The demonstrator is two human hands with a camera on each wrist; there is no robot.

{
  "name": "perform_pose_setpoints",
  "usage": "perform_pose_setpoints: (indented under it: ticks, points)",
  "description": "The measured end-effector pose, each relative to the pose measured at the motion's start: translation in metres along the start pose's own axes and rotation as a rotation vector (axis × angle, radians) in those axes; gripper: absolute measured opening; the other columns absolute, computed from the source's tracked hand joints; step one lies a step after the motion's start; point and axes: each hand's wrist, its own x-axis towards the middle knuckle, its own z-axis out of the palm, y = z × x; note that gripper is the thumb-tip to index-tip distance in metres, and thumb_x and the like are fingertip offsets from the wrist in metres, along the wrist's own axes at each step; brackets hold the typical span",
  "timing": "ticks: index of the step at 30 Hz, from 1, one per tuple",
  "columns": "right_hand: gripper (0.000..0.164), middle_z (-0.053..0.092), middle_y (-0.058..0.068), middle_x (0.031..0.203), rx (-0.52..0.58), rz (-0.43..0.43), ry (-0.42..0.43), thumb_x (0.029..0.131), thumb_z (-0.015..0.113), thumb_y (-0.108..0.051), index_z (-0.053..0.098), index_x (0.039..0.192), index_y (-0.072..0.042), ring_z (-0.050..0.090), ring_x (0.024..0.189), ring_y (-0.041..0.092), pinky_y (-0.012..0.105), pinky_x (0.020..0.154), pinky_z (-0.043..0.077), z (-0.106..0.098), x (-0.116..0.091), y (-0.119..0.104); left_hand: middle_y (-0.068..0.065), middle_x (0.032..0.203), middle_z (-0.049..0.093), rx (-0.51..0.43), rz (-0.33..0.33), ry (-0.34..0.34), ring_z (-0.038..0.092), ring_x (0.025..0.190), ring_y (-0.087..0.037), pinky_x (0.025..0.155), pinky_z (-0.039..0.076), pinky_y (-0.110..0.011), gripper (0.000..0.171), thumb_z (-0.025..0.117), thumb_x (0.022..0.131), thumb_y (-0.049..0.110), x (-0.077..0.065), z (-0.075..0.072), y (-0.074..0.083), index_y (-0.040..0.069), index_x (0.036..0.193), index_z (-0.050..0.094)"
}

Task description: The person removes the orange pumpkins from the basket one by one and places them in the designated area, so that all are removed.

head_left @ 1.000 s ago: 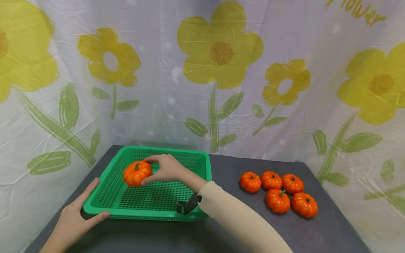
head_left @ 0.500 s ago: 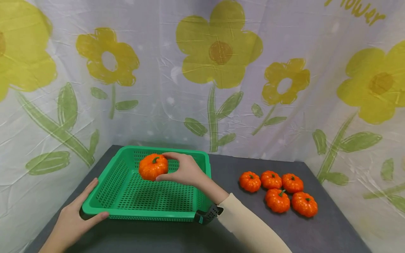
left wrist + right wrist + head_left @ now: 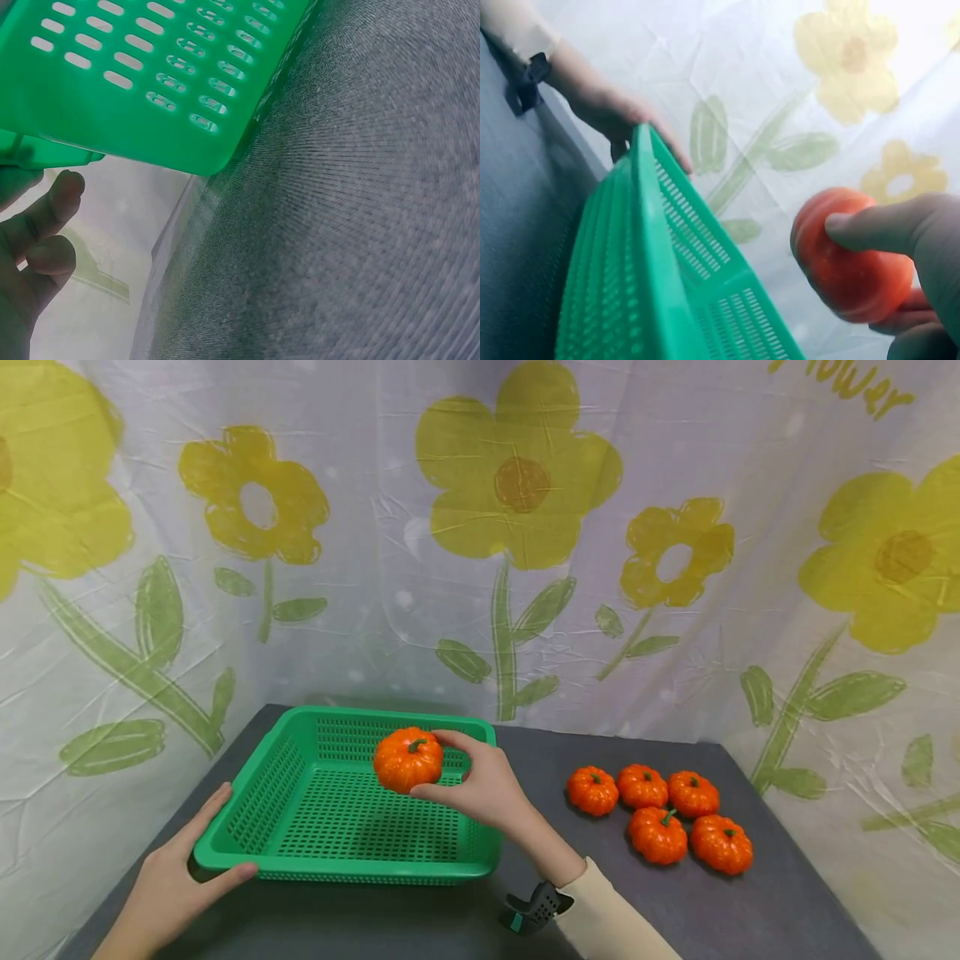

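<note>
A small orange pumpkin (image 3: 408,760) with a green stem is held by my right hand (image 3: 487,781), above the right half of the green plastic basket (image 3: 345,867). In the right wrist view the thumb presses one side of the pumpkin (image 3: 847,262), with fingers partly seen on the far side. My left hand (image 3: 168,881) holds the basket's front left corner, thumb at the front rim and fingers along the left side. In the left wrist view, curled fingers (image 3: 49,217) show below the basket's rim. The perforated basket floor shows no pumpkin on it.
Several orange pumpkins (image 3: 658,837) sit grouped on the right of the dark grey table (image 3: 547,827). A white curtain (image 3: 360,527) with yellow flowers surrounds the table at the back and sides. My right wrist wears a black strap (image 3: 536,907).
My right hand has carried the pumpkin rightward, from the left part of the basket to above its right half. My left hand, the basket and the grouped pumpkins have stayed put.
</note>
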Motion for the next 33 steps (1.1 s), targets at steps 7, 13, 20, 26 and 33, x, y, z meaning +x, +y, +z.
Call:
perform_pose_setpoints:
  ticks: [7,13,20,26,33]
  points:
    - [0.072,0.069,0.008,0.14,0.014,0.061,0.098,0.083,0.091,-0.04,0.065,0.145,-0.014,0.053,0.051,0.01,0.028,0.052,0.051,-0.009,-0.022,0.004,-0.03,0.168,0.031,-0.004,-0.01,-0.002,0.044,0.133,-0.066,0.087,0.043,-0.08,0.109,0.085,0.091,0.038,-0.002,0.0,0.001,0.036,0.172,0.012]
    - [0.072,0.069,0.004,0.139,0.025,0.062,0.166,0.081,0.093,-0.037,0.066,0.145,-0.02,0.029,0.042,0.006,0.024,0.045,0.038,-0.022,-0.04,0.009,-0.029,0.168,0.031,-0.006,-0.002,-0.002,0.044,0.132,-0.067,0.086,0.043,-0.081,0.11,0.085,0.091,0.037,-0.002,0.0,0.003,0.035,0.172,0.012]
    - [0.072,0.071,-0.001,0.137,0.003,0.066,0.231,0.079,0.095,-0.037,0.067,0.143,-0.023,0.032,0.048,0.005,0.022,0.052,0.039,-0.035,-0.062,0.018,-0.031,0.167,0.031,0.011,-0.015,-0.018,0.044,0.131,-0.067,0.086,0.043,-0.083,0.11,0.084,0.091,0.04,-0.001,-0.001,0.002,0.034,0.172,0.01]
    - [0.071,0.072,0.002,0.135,-0.074,0.064,0.292,0.079,0.095,-0.04,0.069,0.141,-0.019,0.062,0.087,0.004,0.028,0.068,0.057,-0.045,-0.079,0.035,-0.03,0.168,0.028,0.013,-0.023,-0.024,0.043,0.131,-0.068,0.085,0.043,-0.083,0.109,0.083,0.093,0.04,-0.003,-0.002,0.001,0.034,0.172,0.009]
    - [0.071,0.076,0.001,0.102,-0.125,0.124,0.338,0.077,0.096,-0.039,0.07,0.14,-0.019,0.042,0.06,0.005,0.021,0.055,0.045,-0.06,-0.1,0.056,-0.03,0.168,0.029,0.002,-0.006,-0.013,0.044,0.131,-0.068,0.085,0.043,-0.082,0.109,0.084,0.092,0.039,-0.001,0.0,0.002,0.034,0.172,0.011]
